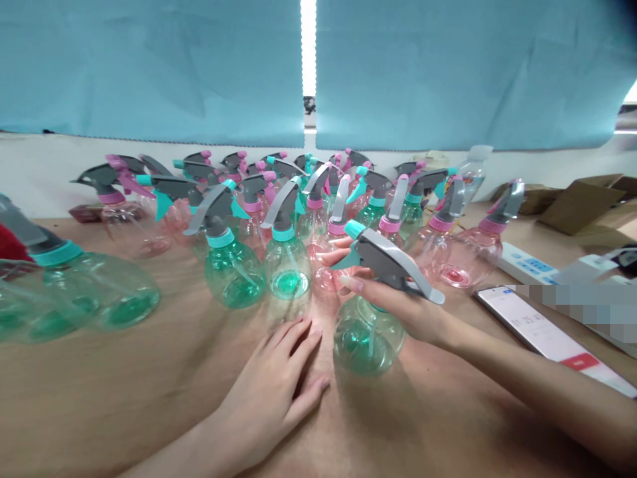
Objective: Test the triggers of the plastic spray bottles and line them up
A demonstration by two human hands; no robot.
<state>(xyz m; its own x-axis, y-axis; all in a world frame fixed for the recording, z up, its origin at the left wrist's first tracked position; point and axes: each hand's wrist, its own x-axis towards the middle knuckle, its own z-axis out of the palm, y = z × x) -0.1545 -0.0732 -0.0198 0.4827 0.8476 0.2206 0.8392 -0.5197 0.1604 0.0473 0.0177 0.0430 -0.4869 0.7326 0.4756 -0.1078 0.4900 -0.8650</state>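
Just right of the middle stands a green spray bottle with a grey head, a turquoise nozzle and a turquoise trigger. My right hand is around its neck just below the head, thumb across the near side and fingers partly hidden behind the head. My left hand lies palm down on the wooden table, fingers stretched out and holding nothing. Beyond its fingertips are two more upright green spray bottles, one clear green and one darker.
Several pink and green spray bottles crowd the back, including a pink one at right. More green bottles stand at left. A phone, a white power strip and a cardboard box lie right. Blue curtains hang behind.
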